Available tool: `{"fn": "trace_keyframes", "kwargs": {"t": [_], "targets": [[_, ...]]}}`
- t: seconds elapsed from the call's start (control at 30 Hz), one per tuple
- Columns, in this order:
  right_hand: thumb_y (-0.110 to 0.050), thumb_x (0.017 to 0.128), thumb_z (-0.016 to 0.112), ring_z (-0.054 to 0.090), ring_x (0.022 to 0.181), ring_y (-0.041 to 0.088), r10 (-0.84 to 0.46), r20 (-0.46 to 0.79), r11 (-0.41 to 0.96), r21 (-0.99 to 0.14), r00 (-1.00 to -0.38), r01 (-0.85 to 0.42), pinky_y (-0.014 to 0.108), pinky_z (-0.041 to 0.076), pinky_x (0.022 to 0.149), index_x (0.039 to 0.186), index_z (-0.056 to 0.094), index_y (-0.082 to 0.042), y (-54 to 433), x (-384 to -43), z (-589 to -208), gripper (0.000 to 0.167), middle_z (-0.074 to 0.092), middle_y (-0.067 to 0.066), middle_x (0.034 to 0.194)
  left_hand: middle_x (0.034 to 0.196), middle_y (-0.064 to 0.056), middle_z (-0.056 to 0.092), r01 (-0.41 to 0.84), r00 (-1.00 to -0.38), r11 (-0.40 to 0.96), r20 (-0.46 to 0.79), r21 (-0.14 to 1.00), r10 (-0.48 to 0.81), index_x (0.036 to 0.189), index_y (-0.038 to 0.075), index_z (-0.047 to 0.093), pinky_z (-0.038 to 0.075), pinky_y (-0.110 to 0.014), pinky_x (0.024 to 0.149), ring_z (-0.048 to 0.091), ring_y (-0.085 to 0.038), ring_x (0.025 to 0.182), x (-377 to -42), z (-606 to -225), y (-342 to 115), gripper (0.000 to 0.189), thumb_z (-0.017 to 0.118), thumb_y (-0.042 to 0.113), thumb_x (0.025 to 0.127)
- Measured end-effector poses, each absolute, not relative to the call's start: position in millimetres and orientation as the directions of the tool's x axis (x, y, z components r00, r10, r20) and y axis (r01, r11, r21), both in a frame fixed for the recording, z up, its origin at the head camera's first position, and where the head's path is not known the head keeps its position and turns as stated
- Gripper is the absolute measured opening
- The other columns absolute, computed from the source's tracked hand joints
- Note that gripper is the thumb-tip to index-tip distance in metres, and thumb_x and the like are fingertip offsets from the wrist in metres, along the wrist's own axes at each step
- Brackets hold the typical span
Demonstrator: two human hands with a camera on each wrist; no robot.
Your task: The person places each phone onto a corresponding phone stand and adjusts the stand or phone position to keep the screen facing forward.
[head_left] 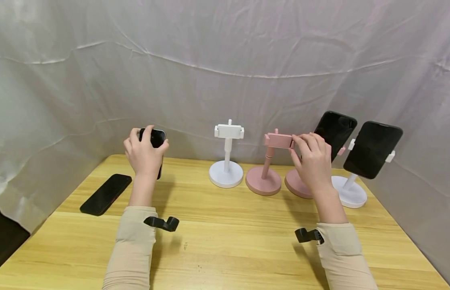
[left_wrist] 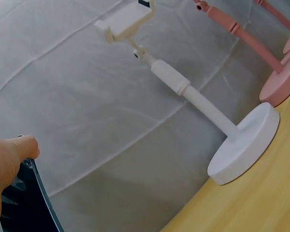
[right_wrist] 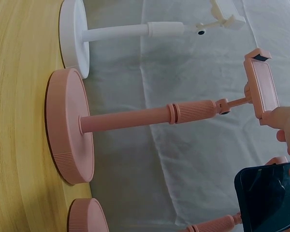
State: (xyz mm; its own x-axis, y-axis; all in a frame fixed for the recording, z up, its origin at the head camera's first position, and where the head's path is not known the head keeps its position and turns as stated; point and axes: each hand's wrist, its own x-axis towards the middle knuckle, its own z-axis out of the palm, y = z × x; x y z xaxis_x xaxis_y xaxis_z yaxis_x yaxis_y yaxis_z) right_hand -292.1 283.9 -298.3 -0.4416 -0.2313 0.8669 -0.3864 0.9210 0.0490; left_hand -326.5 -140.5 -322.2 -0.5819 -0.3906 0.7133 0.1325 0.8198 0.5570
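Observation:
My left hand point(head_left: 143, 157) grips a dark smartphone point(head_left: 158, 139) from above, upright over the left part of the table; in the left wrist view, the thumb lies along the top edge of this phone point(left_wrist: 31, 203). Over on the right, my right hand point(head_left: 313, 161) pinches the end of the clamp on a pink phone stand point(head_left: 263, 181). That stand's clamp point(right_wrist: 262, 84) holds no phone. Left of it stands a white phone stand point(head_left: 226, 175), its clamp empty too.
A second pink stand point(head_left: 295, 183) carries a phone point(head_left: 335, 131), partly hidden behind my right hand. Farthest right, a white stand point(head_left: 349, 195) bears another phone point(head_left: 373, 149), tilted. One more phone point(head_left: 106, 194) lies flat at the left. A grey curtain point(head_left: 195, 80) hangs behind the table.

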Motion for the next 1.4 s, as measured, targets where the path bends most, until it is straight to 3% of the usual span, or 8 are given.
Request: {"fn": "trace_keyframes", "kwargs": {"t": [0.97,1.4], "targets": [[-0.013,0.086,0.073,0.048,0.123,0.04,-0.226,0.866,0.924,0.046,-0.446,-0.38,0.058,0.038,0.097,0.121,0.065,-0.002,283,-293,-299,0.038,0.061,0.02,0.117,0.13,-0.014,0.051,0.271,-0.552,0.803,0.769,0.532,-0.323,0.127,0.022,0.062,0.048,-0.053,0.084,0.047,-0.039,0.11,-309,-293,-111,0.052,0.076,0.04,0.08],[-0.013,0.086,0.073,0.048,0.123,0.041,-0.229,0.866,0.924,0.05,-0.444,-0.378,0.058,0.038,0.096,0.121,0.065,-0.002,284,-293,-299,0.038,0.061,0.021,0.117,0.123,-0.015,0.054,0.35,-0.453,0.831,0.855,0.431,-0.253,0.122,0.02,0.065,0.052,-0.053,0.077,0.051,-0.04,0.104,-307,-293,-94,0.05,0.078,0.039,0.077]]}}
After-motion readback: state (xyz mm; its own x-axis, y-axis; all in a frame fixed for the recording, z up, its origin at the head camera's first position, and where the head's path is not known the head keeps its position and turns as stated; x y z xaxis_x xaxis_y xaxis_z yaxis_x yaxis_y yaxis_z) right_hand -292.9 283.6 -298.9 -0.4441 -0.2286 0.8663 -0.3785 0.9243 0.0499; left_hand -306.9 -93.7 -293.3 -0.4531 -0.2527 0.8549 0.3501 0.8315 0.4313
